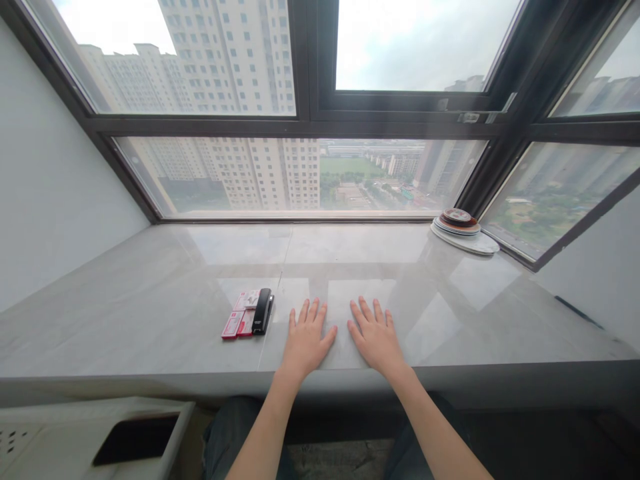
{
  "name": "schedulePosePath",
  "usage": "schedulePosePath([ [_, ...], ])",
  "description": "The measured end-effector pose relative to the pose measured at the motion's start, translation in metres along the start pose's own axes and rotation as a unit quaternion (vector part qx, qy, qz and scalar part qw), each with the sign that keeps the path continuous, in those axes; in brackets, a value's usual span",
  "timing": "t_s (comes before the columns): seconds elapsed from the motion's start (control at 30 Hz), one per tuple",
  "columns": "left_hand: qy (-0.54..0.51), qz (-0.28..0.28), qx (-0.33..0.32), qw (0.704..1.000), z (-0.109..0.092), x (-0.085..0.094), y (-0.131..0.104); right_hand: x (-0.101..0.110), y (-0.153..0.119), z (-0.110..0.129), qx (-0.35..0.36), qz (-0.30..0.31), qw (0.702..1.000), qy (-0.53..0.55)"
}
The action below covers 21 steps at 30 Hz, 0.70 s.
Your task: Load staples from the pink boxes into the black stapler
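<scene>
- And there, at the bottom centre of the frame, the left hand (306, 337) and the right hand (375, 337) were laid palm down, fingers fanned, thumbs angled inward but kept apart, nothing gripped by either!
- Left of centre, the stapler (261, 312) was spotted, set close against the small boxes (233, 325), with the left hand placed nearer to it than the right.
- Here was the danger: if the left hand were swept sideways, the stapler could be knocked, and the small boxes could be scattered with it, so tightly were they grouped.
- Grip looked doubtful too! On so glossy a windowsill (150, 313), anything pushed carelessly could be sent sliding, perhaps over the front edge.
- If one of the small boxes were dropped, its contents might be spilled; what was inside could not be seen.
- On to materials: the windowsill was faced in pale, faintly veined, stone-like slabs, polished, and divided by a thin seam (286, 253).
- The stapler was shaped long and narrow, finished in black; the small boxes were flat, seemingly of card, printed red and white.
- Upper right, round discs (457, 229) were stacked, the widest laid lowest.
</scene>
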State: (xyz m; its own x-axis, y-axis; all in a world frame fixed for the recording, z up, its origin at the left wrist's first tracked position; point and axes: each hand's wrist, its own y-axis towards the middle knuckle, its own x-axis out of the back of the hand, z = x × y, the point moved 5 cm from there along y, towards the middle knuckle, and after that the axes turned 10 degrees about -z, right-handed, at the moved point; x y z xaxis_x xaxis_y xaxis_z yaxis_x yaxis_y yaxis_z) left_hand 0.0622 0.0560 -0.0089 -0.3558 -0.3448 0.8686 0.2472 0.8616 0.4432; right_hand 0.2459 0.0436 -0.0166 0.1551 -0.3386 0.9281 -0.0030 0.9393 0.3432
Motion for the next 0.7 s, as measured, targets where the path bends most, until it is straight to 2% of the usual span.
schedulePosePath([
  [0.3, 0.007, 0.007, 0.006, 1.0, -0.0012, 0.0011, 0.0007, 0.0006, -0.0001, 0.0001, 0.001, -0.001, 1.0, 0.011],
  [0.7, -0.013, -0.012, 0.002, 1.0, -0.0012, 0.0036, 0.0011, -0.0002, -0.0002, 0.0002, -0.003, -0.011, 0.999, 0.03],
])
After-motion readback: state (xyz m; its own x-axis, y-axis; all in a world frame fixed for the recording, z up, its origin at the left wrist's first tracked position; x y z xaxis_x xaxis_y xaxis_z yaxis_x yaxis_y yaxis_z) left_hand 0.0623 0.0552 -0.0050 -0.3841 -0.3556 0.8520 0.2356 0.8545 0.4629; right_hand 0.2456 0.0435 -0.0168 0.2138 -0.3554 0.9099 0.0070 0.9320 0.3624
